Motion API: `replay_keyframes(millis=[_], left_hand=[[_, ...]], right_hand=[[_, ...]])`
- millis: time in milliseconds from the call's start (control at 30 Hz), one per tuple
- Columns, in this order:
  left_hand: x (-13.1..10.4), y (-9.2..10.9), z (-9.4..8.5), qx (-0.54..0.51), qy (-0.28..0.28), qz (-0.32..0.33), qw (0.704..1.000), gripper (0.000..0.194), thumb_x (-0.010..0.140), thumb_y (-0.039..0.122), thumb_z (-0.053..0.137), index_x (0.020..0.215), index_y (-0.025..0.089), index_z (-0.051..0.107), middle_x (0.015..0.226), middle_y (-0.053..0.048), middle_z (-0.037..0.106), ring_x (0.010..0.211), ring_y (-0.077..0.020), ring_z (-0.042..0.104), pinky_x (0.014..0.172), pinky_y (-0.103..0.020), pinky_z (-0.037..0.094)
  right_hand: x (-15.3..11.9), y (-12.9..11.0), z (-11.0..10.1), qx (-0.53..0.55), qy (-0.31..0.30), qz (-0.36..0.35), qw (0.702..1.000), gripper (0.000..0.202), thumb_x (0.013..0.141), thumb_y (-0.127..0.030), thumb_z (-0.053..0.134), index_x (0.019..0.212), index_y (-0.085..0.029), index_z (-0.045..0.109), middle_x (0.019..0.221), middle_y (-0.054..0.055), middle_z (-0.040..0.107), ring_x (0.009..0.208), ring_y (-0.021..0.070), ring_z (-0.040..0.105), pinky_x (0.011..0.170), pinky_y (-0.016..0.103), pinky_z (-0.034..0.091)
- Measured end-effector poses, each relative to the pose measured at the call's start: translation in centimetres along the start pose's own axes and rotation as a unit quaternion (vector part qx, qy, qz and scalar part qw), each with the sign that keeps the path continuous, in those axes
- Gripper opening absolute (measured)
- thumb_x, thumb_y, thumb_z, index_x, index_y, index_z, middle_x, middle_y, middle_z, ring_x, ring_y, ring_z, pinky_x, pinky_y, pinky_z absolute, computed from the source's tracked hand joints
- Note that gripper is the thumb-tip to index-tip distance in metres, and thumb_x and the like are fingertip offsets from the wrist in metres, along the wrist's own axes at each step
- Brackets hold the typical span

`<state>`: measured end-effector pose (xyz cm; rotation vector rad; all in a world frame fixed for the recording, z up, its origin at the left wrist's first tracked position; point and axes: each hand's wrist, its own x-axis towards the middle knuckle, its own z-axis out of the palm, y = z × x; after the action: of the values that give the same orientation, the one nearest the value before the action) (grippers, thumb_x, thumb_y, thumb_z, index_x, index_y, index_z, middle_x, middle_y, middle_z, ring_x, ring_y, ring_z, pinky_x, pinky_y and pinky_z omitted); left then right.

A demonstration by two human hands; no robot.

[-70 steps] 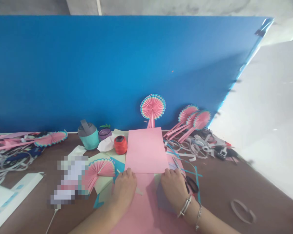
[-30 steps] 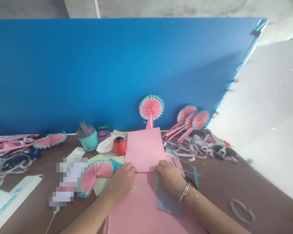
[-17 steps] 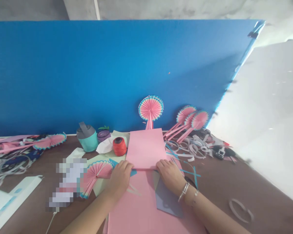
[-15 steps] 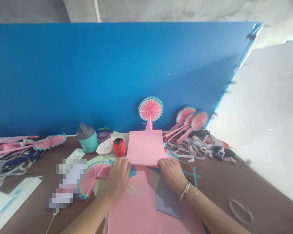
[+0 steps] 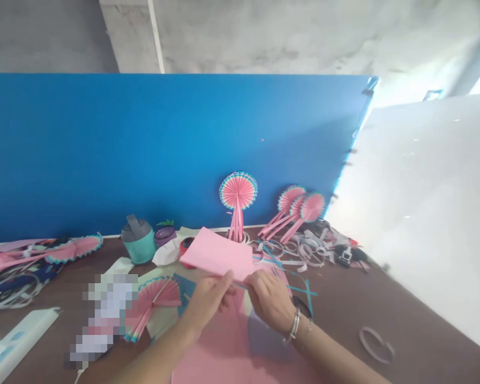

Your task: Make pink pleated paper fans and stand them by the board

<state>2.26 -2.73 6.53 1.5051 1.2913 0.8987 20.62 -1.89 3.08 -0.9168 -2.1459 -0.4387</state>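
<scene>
A pink sheet of paper (image 5: 220, 253) is tilted up in front of me, above the larger pink paper (image 5: 208, 346) on the table. My right hand (image 5: 270, 296) pinches its near right corner between thumb and fingers. My left hand (image 5: 212, 298) grips the near edge, thumb on top and fingers curled underneath. A half-open pleated pink fan (image 5: 160, 298) with a blue-edged rim lies left of my left hand. Under my right wrist lies a grey-blue sheet (image 5: 266, 341), partly covered.
A finished round fan (image 5: 238, 191) leans on the blue panel (image 5: 164, 138), with several more (image 5: 312, 207) to the right. A teal cup (image 5: 139, 245), a purple jar (image 5: 165, 234) and a red spool (image 5: 186, 245) stand behind. Paper strips (image 5: 312, 250) are scattered right; a white ring (image 5: 376, 344) lies nearer.
The pink sheet has turned and tilted, its left side now higher. My left hand has moved right along the near edge, closer to my right hand. The whole view has shifted.
</scene>
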Motion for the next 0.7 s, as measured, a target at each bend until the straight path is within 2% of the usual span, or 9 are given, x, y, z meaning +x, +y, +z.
replay_keyframes(millis=[100,167,267,333,367,433,500,600,700], left_hand=[[0.5,-0.2,0.9,-0.022,0.024,-0.024,0.999,0.056,0.081,0.062,0.041,0.054,0.016,0.059,0.047,-0.005,0.057,0.044,-0.0155,0.052,0.047,-0.025,0.038],[0.6,-0.4,0.6,0.028,0.035,0.011,0.999,0.054,0.081,0.060,0.042,0.050,0.018,0.058,0.050,-0.007,0.061,0.047,-0.0183,0.056,0.050,-0.028,0.042],[0.3,-0.3,-1.1,0.129,0.082,0.106,0.983,0.051,0.083,0.055,0.042,0.051,0.021,0.061,0.054,-0.008,0.065,0.055,-0.0231,0.061,0.059,-0.031,0.046],[-0.1,-0.1,-2.8,0.155,0.129,0.165,0.965,0.040,0.082,0.050,0.049,0.058,0.023,0.066,0.060,-0.007,0.067,0.066,-0.0257,0.064,0.066,-0.033,0.049],[-0.4,0.0,-3.6,0.152,0.147,0.181,0.960,0.034,0.081,0.047,0.052,0.061,0.024,0.067,0.062,-0.006,0.067,0.071,-0.0265,0.064,0.068,-0.033,0.049],[-0.8,0.0,-4.9,0.131,0.171,0.192,0.957,0.022,0.077,0.043,0.059,0.067,0.026,0.069,0.065,-0.005,0.067,0.077,-0.0269,0.065,0.070,-0.032,0.051],[-1.1,-0.1,-5.4,0.112,0.163,0.185,0.962,0.015,0.074,0.041,0.063,0.069,0.027,0.069,0.063,-0.003,0.065,0.077,-0.0264,0.064,0.068,-0.031,0.051],[-0.9,-0.1,-4.4,0.075,0.123,0.156,0.977,0.017,0.071,0.042,0.066,0.065,0.026,0.067,0.058,-0.002,0.064,0.071,-0.0256,0.065,0.060,-0.030,0.051],[0.2,-0.5,-2.3,-0.012,0.064,0.072,0.995,0.028,0.072,0.045,0.064,0.059,0.020,0.063,0.056,-0.003,0.064,0.062,-0.0238,0.065,0.053,-0.029,0.050]], right_hand=[[-0.2,-0.6,-0.2,0.008,-0.065,-0.054,0.996,0.025,0.096,-0.016,0.032,0.087,-0.017,0.056,0.071,0.003,0.058,0.065,0.0152,0.048,0.059,0.029,0.029],[-0.4,-0.1,-0.3,0.000,-0.089,-0.071,0.993,0.027,0.097,-0.020,0.033,0.084,-0.017,0.056,0.069,0.003,0.059,0.064,0.0148,0.049,0.058,0.028,0.029],[-1.0,1.8,-0.8,-0.020,-0.134,-0.058,0.989,0.028,0.097,-0.021,0.035,0.080,-0.016,0.057,0.069,0.004,0.060,0.064,0.0148,0.052,0.059,0.028,0.030],[-1.6,3.4,-1.8,-0.045,-0.202,-0.005,0.978,0.027,0.095,-0.019,0.037,0.077,-0.016,0.058,0.071,0.005,0.063,0.066,0.0154,0.056,0.060,0.027,0.032],[-1.9,4.1,-2.4,-0.066,-0.238,0.051,0.968,0.026,0.093,-0.017,0.039,0.076,-0.016,0.059,0.074,0.006,0.064,0.068,0.0160,0.058,0.061,0.027,0.033],[-2.6,5.0,-3.7,-0.109,-0.297,0.217,0.923,0.023,0.090,-0.017,0.042,0.077,-0.016,0.061,0.077,0.008,0.067,0.070,0.0173,0.061,0.060,0.026,0.034],[-3.3,5.0,-4.8,-0.118,-0.353,0.318,0.872,0.019,0.087,-0.023,0.047,0.075,-0.017,0.061,0.077,0.009,0.068,0.073,0.0202,0.063,0.059,0.026,0.033],[-4.2,3.8,-5.1,-0.101,-0.397,0.349,0.843,0.012,0.080,-0.025,0.054,0.081,-0.016,0.061,0.080,0.010,0.069,0.077,0.0240,0.065,0.059,0.028,0.034],[-4.7,2.7,-4.3,-0.112,-0.373,0.370,0.843,0.018,0.079,-0.022,0.051,0.092,-0.014,0.059,0.086,0.013,0.069,0.080,0.0257,0.065,0.061,0.030,0.036]])
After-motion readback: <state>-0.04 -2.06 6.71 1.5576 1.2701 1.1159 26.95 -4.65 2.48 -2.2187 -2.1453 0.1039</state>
